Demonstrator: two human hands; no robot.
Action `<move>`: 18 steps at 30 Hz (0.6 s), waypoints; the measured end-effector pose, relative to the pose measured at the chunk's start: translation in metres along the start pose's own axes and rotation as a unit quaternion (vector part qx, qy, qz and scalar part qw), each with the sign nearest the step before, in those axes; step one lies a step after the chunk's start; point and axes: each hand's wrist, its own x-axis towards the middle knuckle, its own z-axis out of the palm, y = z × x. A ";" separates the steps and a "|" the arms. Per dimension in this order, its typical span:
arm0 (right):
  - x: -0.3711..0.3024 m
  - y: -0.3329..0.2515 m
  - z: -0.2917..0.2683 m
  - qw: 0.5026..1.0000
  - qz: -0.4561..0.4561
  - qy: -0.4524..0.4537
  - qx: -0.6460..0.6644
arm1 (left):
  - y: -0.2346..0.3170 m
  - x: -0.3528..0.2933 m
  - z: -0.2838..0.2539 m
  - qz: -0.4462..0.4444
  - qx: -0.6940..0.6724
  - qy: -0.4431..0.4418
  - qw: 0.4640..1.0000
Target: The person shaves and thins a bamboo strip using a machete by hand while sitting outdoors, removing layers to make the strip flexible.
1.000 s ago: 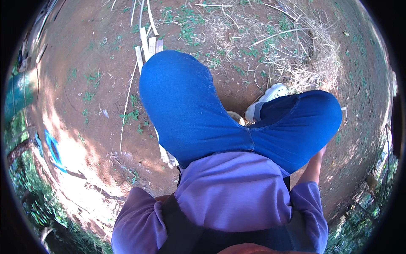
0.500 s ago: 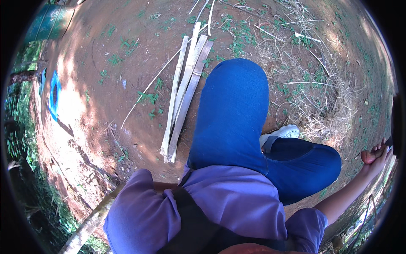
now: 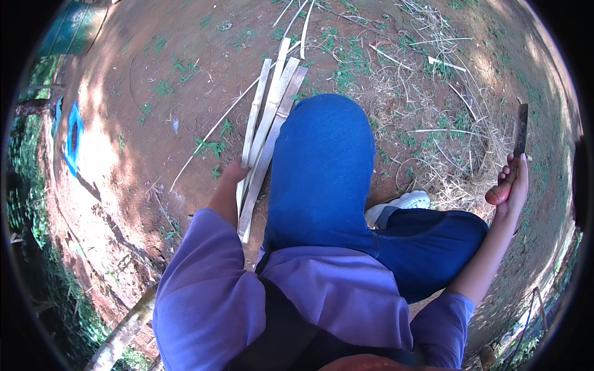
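Observation:
Several pale split bamboo strips (image 3: 270,117) lie side by side on the ground, left of my raised knee. My left hand (image 3: 235,171) is at the leftmost strip, its fingers closed over the edge near the lower part; the fingertips are small and partly hidden. Out at the far right, my right hand (image 3: 517,182) is wrapped round the reddish-brown handle of a knife (image 3: 521,127). Its dark, straight blade points away from me, apart from the strips.
My bent leg in blue trousers (image 3: 322,173) rises beside the strips. Thin shavings and dry fibres (image 3: 464,161) litter the ground at right. A blue object (image 3: 75,139) lies at far left. A pole (image 3: 124,331) slants in at lower left.
My left hand has come forward from beside my body to the bamboo strips. My right hand has moved inward and forward, bringing the knife blade into plain sight.

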 end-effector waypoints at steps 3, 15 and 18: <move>-0.002 -0.004 -0.002 1.000 0.001 0.000 0.024 | 0.019 -0.019 -0.008 -0.018 -0.003 -0.053 0.998; -0.004 -0.004 0.016 0.997 0.011 -0.030 0.072 | 0.015 -0.034 -0.117 0.012 0.159 0.059 0.985; -0.010 -0.008 0.031 0.995 0.003 -0.054 0.088 | -0.003 -0.023 -0.185 -0.070 0.179 0.066 0.979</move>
